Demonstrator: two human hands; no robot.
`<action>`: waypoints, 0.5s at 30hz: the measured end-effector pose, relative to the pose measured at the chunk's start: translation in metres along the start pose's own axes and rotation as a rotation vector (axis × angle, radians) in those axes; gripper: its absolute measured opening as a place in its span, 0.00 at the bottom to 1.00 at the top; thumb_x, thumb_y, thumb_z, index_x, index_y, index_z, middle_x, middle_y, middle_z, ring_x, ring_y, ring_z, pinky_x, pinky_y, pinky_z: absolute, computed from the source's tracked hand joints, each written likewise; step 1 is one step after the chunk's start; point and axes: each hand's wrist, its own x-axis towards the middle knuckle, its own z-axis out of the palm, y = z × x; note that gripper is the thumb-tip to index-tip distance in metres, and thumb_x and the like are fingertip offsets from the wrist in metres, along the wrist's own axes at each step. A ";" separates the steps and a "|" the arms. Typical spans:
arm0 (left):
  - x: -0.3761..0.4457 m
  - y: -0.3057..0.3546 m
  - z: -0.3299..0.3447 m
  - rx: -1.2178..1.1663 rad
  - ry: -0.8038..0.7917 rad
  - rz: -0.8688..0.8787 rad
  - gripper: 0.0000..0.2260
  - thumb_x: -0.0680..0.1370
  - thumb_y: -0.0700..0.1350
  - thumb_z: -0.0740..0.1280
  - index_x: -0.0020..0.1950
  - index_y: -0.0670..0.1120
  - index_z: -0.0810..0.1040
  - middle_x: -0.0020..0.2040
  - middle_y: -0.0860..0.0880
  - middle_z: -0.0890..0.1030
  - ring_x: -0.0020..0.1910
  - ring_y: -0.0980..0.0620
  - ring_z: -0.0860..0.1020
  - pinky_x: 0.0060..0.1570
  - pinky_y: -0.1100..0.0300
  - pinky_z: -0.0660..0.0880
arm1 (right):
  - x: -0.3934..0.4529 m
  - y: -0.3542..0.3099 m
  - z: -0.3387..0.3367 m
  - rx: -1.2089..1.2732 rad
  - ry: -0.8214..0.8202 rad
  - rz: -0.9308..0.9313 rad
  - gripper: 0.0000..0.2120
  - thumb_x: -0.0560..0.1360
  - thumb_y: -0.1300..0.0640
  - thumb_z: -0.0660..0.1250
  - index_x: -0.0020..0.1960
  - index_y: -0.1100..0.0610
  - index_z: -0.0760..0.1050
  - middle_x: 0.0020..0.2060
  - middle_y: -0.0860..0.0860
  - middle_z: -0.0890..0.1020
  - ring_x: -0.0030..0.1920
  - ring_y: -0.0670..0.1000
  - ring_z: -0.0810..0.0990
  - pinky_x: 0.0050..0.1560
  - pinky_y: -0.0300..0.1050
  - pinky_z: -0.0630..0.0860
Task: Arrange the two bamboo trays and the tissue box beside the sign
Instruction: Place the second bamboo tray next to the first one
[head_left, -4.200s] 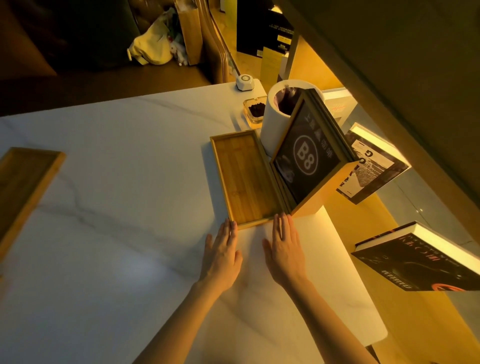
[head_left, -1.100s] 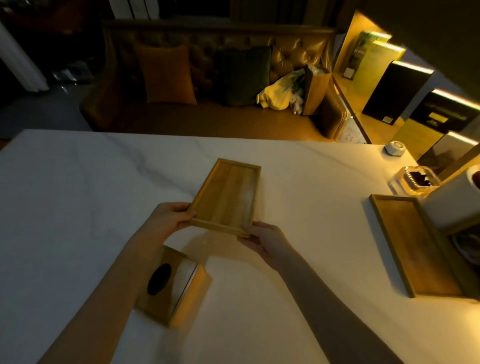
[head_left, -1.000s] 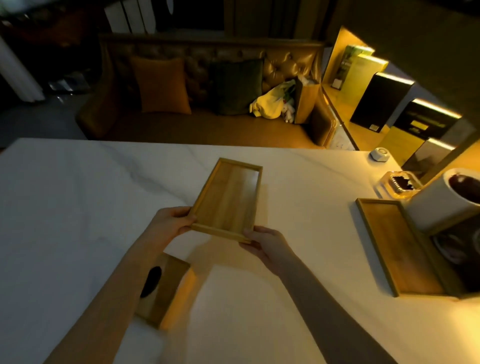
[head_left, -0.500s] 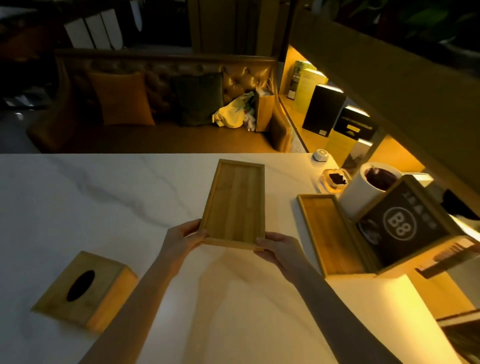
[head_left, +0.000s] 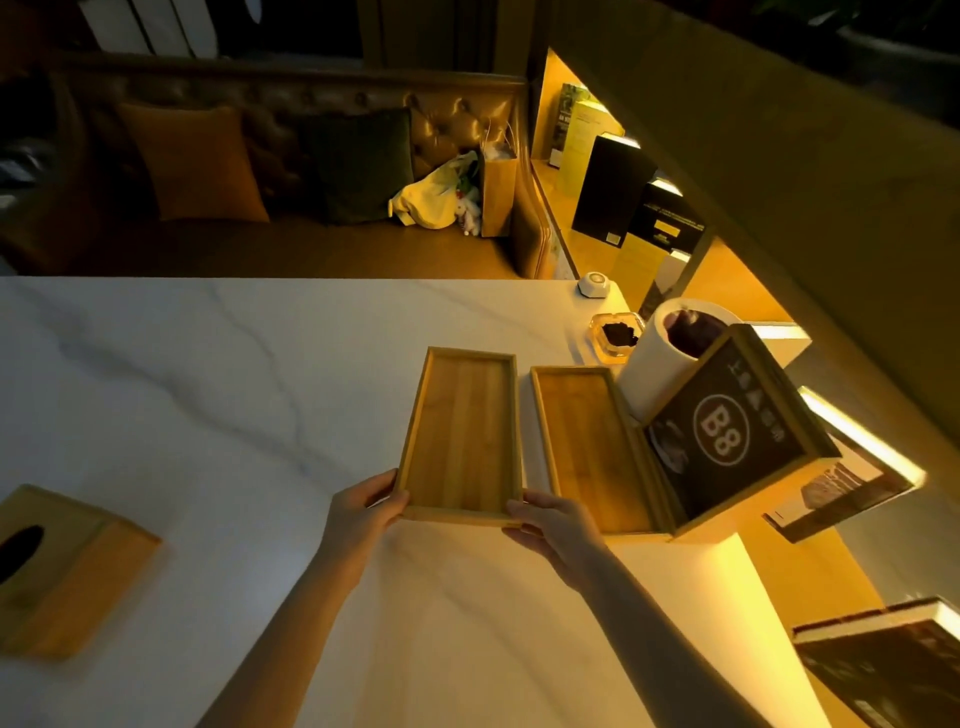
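Note:
I hold a long bamboo tray by its near end, my left hand at its left corner and my right hand at its right corner. It lies lengthwise just left of a second bamboo tray, with a narrow gap between them. That second tray rests flat on the white marble table against the black "B8" sign in its wooden holder. The wooden tissue box, with a dark oval slot on top, stands apart at the table's left edge.
Behind the sign are a white cylinder, a glass ashtray and a small white device. Books on lit shelves hang off the table's right side. A leather sofa with cushions runs along the far edge.
Both hands have carried the held tray to the right, from the middle of the table to right beside the tray by the sign. The tissue box stayed on the left.

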 end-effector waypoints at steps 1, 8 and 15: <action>0.000 -0.004 0.004 -0.006 0.003 -0.005 0.13 0.75 0.39 0.64 0.59 0.41 0.75 0.49 0.48 0.81 0.49 0.50 0.79 0.52 0.56 0.78 | 0.003 0.002 -0.003 -0.009 0.002 0.010 0.10 0.70 0.65 0.70 0.51 0.64 0.77 0.51 0.59 0.80 0.49 0.56 0.82 0.51 0.50 0.81; 0.007 -0.012 0.022 -0.051 0.020 -0.061 0.14 0.74 0.36 0.64 0.59 0.40 0.75 0.46 0.50 0.81 0.49 0.48 0.79 0.54 0.54 0.76 | 0.017 0.010 -0.017 0.008 -0.014 0.045 0.03 0.70 0.65 0.70 0.42 0.58 0.78 0.47 0.57 0.79 0.47 0.55 0.82 0.49 0.47 0.81; 0.019 -0.018 0.032 0.011 0.031 -0.075 0.16 0.74 0.36 0.65 0.62 0.40 0.73 0.53 0.44 0.79 0.55 0.44 0.78 0.60 0.49 0.74 | 0.025 0.013 -0.026 0.039 0.000 0.046 0.11 0.71 0.65 0.69 0.53 0.64 0.77 0.46 0.56 0.78 0.51 0.57 0.81 0.46 0.45 0.80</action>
